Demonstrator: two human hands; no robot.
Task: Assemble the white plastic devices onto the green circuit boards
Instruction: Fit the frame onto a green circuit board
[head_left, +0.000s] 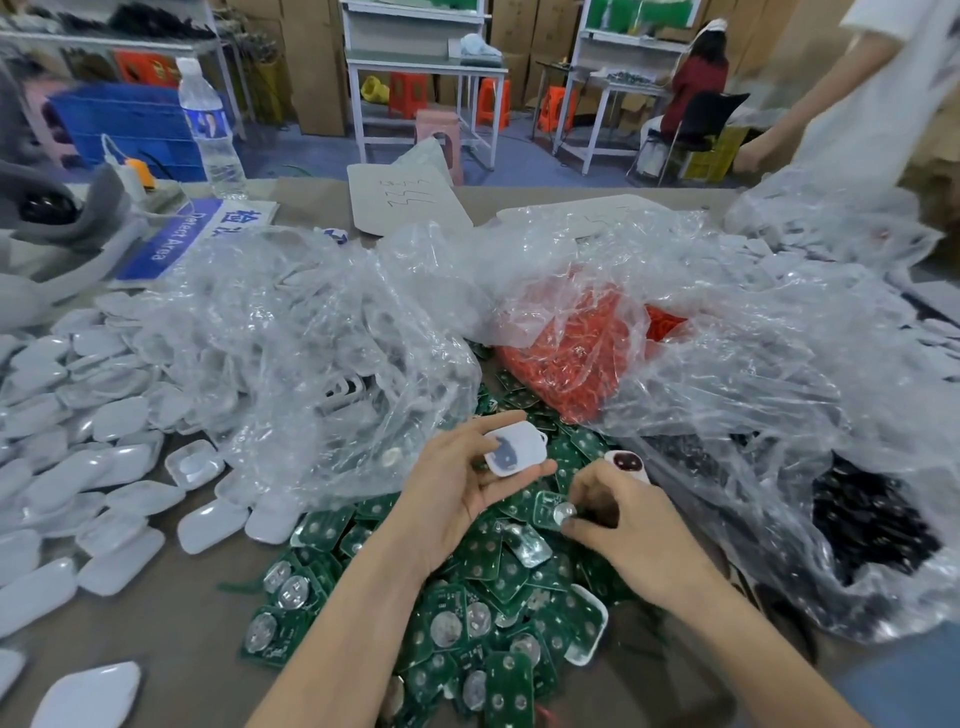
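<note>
Green circuit boards (483, 564), round silver discs (261, 631); white rounded device (515, 448)

white workbenches (426, 67), orange stools (492, 101), cardboard boxes (311, 62)

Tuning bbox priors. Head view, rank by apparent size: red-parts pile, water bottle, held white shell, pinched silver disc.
1. red-parts pile
2. water bottle (farther back; true size unsure)
3. white shell
4. silver disc

This is a factory workroom. The desk (171, 613) is piled with green circuit boards (452, 634), white plastic devices (78, 415) and bags of parts (322, 332). Metal work stands (415, 62) and cardboard boxes (311, 52) are behind.
</note>
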